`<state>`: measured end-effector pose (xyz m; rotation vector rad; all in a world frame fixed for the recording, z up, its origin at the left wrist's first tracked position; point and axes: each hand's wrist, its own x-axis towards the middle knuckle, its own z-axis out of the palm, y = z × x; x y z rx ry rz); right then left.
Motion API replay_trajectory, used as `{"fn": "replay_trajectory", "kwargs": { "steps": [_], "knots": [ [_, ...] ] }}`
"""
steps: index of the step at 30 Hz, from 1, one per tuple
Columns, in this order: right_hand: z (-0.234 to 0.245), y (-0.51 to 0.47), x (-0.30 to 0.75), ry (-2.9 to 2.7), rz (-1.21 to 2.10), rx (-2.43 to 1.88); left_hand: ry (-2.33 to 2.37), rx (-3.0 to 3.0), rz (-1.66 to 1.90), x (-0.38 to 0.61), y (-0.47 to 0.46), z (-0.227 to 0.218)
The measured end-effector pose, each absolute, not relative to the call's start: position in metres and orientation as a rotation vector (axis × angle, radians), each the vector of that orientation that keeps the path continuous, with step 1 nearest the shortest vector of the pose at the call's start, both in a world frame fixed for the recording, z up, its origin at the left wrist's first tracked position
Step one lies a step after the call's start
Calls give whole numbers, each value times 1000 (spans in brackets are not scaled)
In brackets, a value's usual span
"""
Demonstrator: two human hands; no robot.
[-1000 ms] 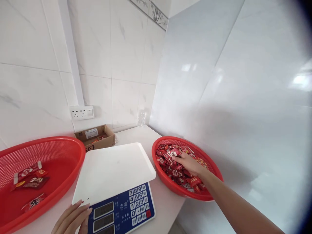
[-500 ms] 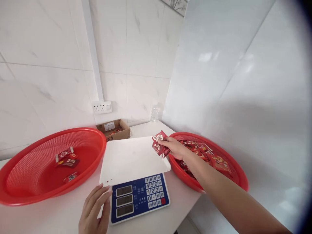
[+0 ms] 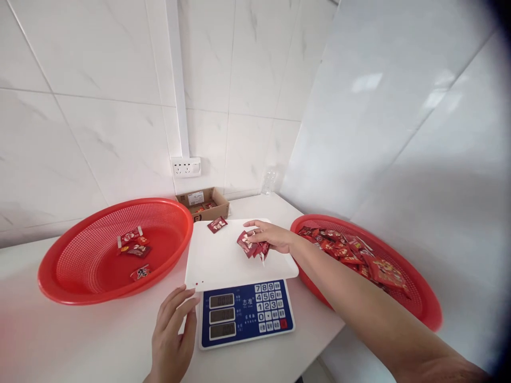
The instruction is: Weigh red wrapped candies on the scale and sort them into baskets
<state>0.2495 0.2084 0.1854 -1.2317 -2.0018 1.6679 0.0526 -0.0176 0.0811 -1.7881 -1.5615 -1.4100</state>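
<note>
Red candy packets (image 3: 249,244), half hidden in the right hand's (image 3: 271,237) grip; left hand (image 3: 172,334) open, empty.

Your right hand (image 3: 271,236) hides part of the red packets (image 3: 250,244) it holds, so you can't count them. The scale's readouts (image 3: 221,315) are too dim to read, the carton's label (image 3: 195,198) is too small, and the bottom edge cuts off your left wrist (image 3: 157,376).

A cardboard box (image 3: 203,205) sits below a wall socket (image 3: 186,167).
</note>
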Motion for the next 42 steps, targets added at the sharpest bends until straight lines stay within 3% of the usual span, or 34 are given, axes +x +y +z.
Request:
{"fn": "replay_trajectory", "kwargs": {
  "steps": [13,20,27,38,42],
  "knots": [
    [198,211,212,-2654,419,-1371,-1560,-1794,-1436,50,-18,78],
    [195,212,152,-2866,167,-1295,-1593,-1790,-1403,50,-18,77],
    [190,208,170,-2918,318,-1190,-1598,-1804,-1395,52,-17,82],
    [194,200,250,-2265,1172,-1225,-1565,-1843,-1400,52,-16,83],
    [198,199,266,-2104,1306,-1242,-1556,-1837,-1383,51,-14,84]
  ]
}}
